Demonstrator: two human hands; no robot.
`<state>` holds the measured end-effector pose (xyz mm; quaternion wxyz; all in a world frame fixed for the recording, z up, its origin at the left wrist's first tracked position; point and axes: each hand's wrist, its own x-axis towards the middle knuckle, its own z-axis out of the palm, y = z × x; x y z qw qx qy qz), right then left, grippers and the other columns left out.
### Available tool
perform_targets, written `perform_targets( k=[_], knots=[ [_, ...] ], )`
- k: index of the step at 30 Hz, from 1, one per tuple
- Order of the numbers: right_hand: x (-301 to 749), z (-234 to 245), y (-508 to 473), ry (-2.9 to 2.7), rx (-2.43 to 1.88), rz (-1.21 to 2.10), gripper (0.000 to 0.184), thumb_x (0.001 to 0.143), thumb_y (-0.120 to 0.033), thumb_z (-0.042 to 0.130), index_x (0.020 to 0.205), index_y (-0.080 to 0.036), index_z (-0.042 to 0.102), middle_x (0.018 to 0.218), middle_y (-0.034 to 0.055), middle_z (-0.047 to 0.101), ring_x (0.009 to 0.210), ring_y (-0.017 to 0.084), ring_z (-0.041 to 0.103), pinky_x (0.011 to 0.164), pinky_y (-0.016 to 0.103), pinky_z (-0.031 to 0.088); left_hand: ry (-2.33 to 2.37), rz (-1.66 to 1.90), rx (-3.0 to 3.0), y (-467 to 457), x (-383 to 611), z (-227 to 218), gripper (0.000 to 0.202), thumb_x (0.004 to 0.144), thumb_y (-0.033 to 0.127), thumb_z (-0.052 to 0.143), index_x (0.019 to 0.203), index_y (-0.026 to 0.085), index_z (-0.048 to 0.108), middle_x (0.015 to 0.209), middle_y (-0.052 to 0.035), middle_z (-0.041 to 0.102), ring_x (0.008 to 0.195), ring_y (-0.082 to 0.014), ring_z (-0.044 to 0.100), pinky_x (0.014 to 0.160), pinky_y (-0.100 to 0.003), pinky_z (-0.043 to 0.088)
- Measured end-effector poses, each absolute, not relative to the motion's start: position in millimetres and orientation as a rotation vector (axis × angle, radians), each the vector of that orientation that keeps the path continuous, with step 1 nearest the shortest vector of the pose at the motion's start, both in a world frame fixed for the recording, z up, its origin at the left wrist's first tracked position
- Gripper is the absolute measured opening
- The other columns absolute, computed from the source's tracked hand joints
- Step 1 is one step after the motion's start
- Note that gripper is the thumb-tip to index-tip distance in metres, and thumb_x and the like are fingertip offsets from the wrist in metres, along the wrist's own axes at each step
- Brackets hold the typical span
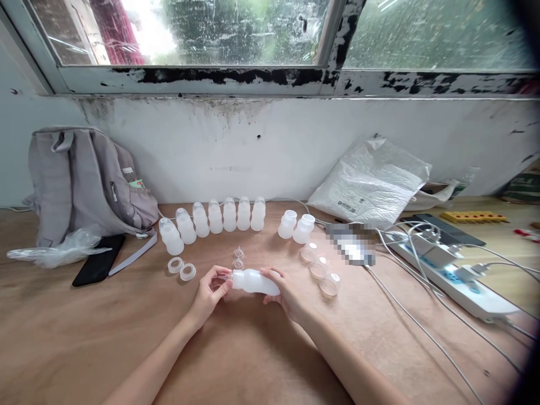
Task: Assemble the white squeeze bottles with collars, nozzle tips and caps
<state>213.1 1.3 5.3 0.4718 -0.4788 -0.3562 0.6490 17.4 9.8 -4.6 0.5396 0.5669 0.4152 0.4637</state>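
A translucent white baby bottle (255,281) lies sideways between my hands, just above the wooden table (253,360). My right hand (284,292) is wrapped round its base end. At the neck end, my left hand (213,289) pinches a clear nipple with its fingertips; whether it is fixed to the neck I cannot tell. Beyond the bottle lie two clear nipples (238,259). Two white collar rings (181,268) rest to the left. On the right are three clear domed caps (318,270) in a slanting row, and two open-necked bottles (296,226) stand behind them.
Several capped bottles (215,216) stand in an arc at the back. A grey backpack (80,180), a plastic bag (63,247) and a black phone (99,261) are at left. A white mailer bag (371,180), a power strip (455,275) and loose cables occupy the right.
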Motion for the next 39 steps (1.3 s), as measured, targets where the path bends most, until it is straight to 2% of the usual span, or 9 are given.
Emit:
perform_targets(
  k=[9,13,17,21,25,29,32,35,39],
  knots=[
    [214.8,11.6,1.5,-0.889,-1.195,1.56,0.024,0.068,-0.038,0.061,0.077,-0.017,0.054,0.074,0.0037,0.055,0.066,0.015,0.055,0.037,0.02,0.047,0.926,1.12,1.485,12.2,13.0,-5.0,0.015,0.068,0.018,0.06,0.083,0.016,0.058,0.099,-0.0074,0.058,0.089,-0.0184,0.056,0.074,-0.027,0.046],
    [214.4,13.1,1.0,-0.892,-1.19,1.569,0.024,0.068,-0.038,0.062,0.077,-0.017,0.054,0.075,0.0033,0.056,0.067,0.016,0.056,0.039,0.021,0.047,0.966,1.156,1.406,9.5,12.4,1.7,0.021,0.073,0.022,0.055,0.093,0.016,0.059,0.109,-0.0082,0.057,0.103,-0.0207,0.052,0.084,-0.028,0.043],
    [213.9,11.6,0.4,-0.905,-1.146,1.595,0.024,0.067,-0.038,0.062,0.076,-0.018,0.054,0.074,0.0022,0.056,0.067,0.016,0.056,0.04,0.021,0.048,1.15,1.131,1.356,10.7,12.7,-1.3,0.028,0.075,0.037,0.053,0.091,0.015,0.058,0.087,-0.0058,0.062,0.076,-0.0169,0.059,0.059,-0.024,0.048],
    [212.9,10.8,0.4,-0.916,-1.144,1.6,0.024,0.067,-0.038,0.062,0.076,-0.018,0.053,0.074,0.002,0.057,0.068,0.016,0.056,0.04,0.021,0.048,1.17,1.037,1.379,12.1,13.9,-8.6,0.03,0.075,0.042,0.051,0.079,0.014,0.059,0.068,-0.0016,0.059,0.047,-0.0099,0.052,0.04,-0.02,0.042],
    [212.7,12.4,1.2,-0.91,-1.186,1.585,0.024,0.066,-0.037,0.063,0.077,-0.018,0.053,0.074,0.0022,0.056,0.067,0.016,0.056,0.041,0.022,0.048,1.115,1.065,1.427,10.9,14.5,-5.3,0.025,0.074,0.037,0.055,0.082,0.015,0.06,0.07,-0.0025,0.061,0.058,-0.0128,0.056,0.05,-0.022,0.046],
    [213.4,14.3,1.0,-0.919,-1.189,1.574,0.025,0.066,-0.037,0.063,0.076,-0.017,0.053,0.072,0.0026,0.056,0.068,0.016,0.056,0.042,0.021,0.048,1.043,1.124,1.473,9.7,14.5,1.7,0.027,0.069,0.032,0.061,0.091,0.017,0.061,0.101,-0.0074,0.06,0.093,-0.0201,0.055,0.07,-0.025,0.048],
    [213.6,14.8,-0.1,-0.926,-1.159,1.568,0.026,0.067,-0.039,0.062,0.077,-0.016,0.053,0.074,0.0031,0.057,0.068,0.016,0.057,0.042,0.022,0.048,1.132,1.11,1.357,10.1,15.1,1.2,0.034,0.073,0.039,0.056,0.098,0.017,0.056,0.094,-0.0067,0.059,0.078,-0.0165,0.059,0.057,-0.022,0.048],
    [213.5,14.5,-0.7,-0.953,-1.161,1.533,0.026,0.067,-0.039,0.063,0.077,-0.017,0.054,0.072,0.0023,0.057,0.066,0.016,0.057,0.042,0.022,0.048,1.146,1.017,1.301,10.6,16.1,-3.1,0.033,0.075,0.044,0.053,0.088,0.014,0.056,0.072,-0.0019,0.058,0.052,-0.0101,0.053,0.042,-0.02,0.042],
    [214.7,10.6,1.1,-0.924,-1.156,1.546,0.024,0.067,-0.038,0.063,0.076,-0.017,0.054,0.073,0.0025,0.057,0.065,0.016,0.056,0.041,0.022,0.048,1.075,1.082,1.417,8.8,16.9,-4.6,0.025,0.069,0.036,0.063,0.081,0.014,0.057,0.072,-0.0023,0.061,0.064,-0.0135,0.058,0.059,-0.024,0.049]
  ],
)
